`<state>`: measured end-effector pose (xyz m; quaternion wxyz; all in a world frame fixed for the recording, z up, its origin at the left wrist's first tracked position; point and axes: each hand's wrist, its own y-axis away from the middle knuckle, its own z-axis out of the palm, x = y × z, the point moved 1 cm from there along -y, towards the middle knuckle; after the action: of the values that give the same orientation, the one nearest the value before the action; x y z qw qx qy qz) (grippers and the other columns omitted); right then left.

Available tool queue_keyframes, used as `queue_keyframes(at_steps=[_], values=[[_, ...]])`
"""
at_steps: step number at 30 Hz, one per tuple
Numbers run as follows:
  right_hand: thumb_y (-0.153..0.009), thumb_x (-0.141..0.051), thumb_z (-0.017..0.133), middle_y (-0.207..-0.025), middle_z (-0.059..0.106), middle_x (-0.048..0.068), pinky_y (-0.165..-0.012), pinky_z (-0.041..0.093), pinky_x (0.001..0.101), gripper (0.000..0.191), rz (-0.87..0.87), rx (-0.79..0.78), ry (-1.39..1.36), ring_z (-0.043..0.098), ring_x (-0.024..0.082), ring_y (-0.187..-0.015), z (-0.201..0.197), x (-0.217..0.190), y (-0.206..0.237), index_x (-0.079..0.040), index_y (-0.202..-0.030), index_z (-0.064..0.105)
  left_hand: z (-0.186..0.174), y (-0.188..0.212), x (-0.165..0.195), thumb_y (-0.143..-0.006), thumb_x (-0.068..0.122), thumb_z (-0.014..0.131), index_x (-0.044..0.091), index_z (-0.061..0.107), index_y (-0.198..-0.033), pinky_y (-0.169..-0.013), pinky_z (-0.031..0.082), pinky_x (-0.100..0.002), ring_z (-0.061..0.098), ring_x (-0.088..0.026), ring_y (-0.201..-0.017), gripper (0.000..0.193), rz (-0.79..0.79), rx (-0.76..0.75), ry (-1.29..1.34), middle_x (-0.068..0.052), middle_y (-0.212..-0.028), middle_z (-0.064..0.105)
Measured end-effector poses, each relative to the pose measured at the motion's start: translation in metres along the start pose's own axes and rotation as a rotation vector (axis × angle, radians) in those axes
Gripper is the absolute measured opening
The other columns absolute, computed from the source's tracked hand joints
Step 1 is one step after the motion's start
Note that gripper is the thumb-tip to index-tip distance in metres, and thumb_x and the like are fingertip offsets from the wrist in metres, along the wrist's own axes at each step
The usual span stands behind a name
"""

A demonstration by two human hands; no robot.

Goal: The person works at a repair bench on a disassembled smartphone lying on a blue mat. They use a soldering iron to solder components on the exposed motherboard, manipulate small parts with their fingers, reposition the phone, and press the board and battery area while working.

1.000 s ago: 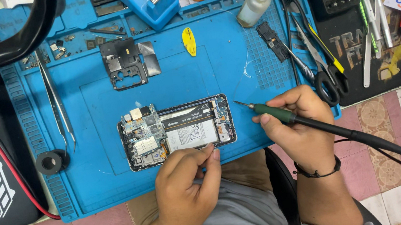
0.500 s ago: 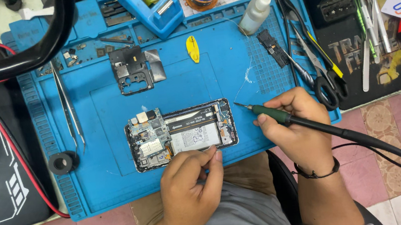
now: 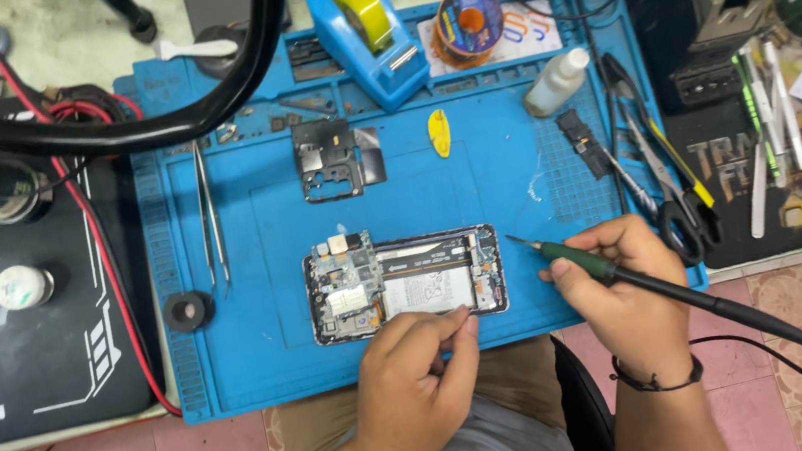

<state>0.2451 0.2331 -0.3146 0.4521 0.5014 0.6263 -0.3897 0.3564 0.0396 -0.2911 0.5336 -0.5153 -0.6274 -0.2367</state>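
Head view, repair bench. Opened smartphone, back cover off, lies flat near the front-centre of the blue silicone work mat; circuit board at its left end, battery w/ white label at centre-right.

Left hand sits at the phone's near edge, thumb and forefinger pinched together just at the frame's lower rim; whether anything is held betw. the tips cannot be told, too small. Other fingers curled.

Right hand is closed in a pen-style hold around a soldering iron w/ green handle; its fine tip points left and ends just beside the phone's right end, apart from it. Black cable runs from the handle off to the lower right. Dark band on the right wrist.

Also on mat: removed metal shield plate behind the phone; tweezers upright at left; small black ring near left edge; yellow pick; blue tape dispenser w/ yellow roll at rear; solder wick spool beside it; white dropper bottle, tilted; scissors and pliers at right edge.

Black mat lies left of the blue one; a thick black curved arm crosses the upper left.
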Motion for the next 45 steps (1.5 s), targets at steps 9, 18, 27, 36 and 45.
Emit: queue_keyframes(at_steps=[9,18,27,36,45], values=[[-0.091,0.007,0.070,-0.093,0.073,0.016,-0.072,0.060,0.0275,0.021,-0.036,-0.004,-0.022,0.076,0.019,-0.084,-0.005,0.004,0.004,0.005,-0.105,0.054,0.001,0.003,0.001,-0.088,0.004,0.078,0.001,0.073,-0.093,-0.051,0.048,-0.028,0.063,-0.016,-0.061,0.008,0.031,-0.014,-0.015,-0.007,-0.078,0.069],[-0.094,0.007,0.067,-0.096,0.071,0.017,-0.075,0.061,0.0281,0.022,-0.047,0.044,-0.152,0.076,0.020,-0.086,-0.006,0.002,0.011,0.002,-0.108,0.051,0.001,0.002,0.001,-0.089,0.005,0.078,0.001,0.073,-0.093,-0.051,0.049,-0.028,0.063,-0.015,-0.061,0.008,0.028,-0.021,-0.011,-0.007,-0.079,0.069],[-0.092,0.007,0.070,-0.093,0.073,0.016,-0.071,0.060,0.0264,0.021,-0.043,0.059,0.003,0.076,0.019,-0.083,0.002,-0.004,0.005,0.005,-0.105,0.053,-0.001,0.002,0.000,-0.088,0.004,0.078,0.001,0.073,-0.094,-0.051,0.049,-0.027,0.063,-0.015,-0.060,0.008,0.014,-0.028,-0.009,-0.007,-0.078,0.070],[-0.092,0.008,0.070,-0.092,0.072,0.015,-0.070,0.060,0.0259,0.021,-0.042,0.060,0.008,0.076,0.018,-0.081,0.001,-0.006,0.004,0.005,-0.104,0.053,0.000,0.002,0.001,-0.089,0.004,0.078,0.001,0.073,-0.094,-0.051,0.049,-0.026,0.064,-0.014,-0.062,0.008,0.014,-0.028,-0.002,-0.006,-0.078,0.069],[-0.093,0.008,0.067,-0.093,0.071,0.016,-0.070,0.060,0.0273,0.020,-0.027,0.051,-0.072,0.075,0.019,-0.080,-0.003,-0.002,0.007,0.004,-0.106,0.052,0.000,0.002,0.002,-0.089,0.004,0.078,0.001,0.074,-0.096,-0.050,0.050,-0.026,0.064,-0.014,-0.060,0.009,0.002,-0.025,0.005,-0.007,-0.078,0.070]])
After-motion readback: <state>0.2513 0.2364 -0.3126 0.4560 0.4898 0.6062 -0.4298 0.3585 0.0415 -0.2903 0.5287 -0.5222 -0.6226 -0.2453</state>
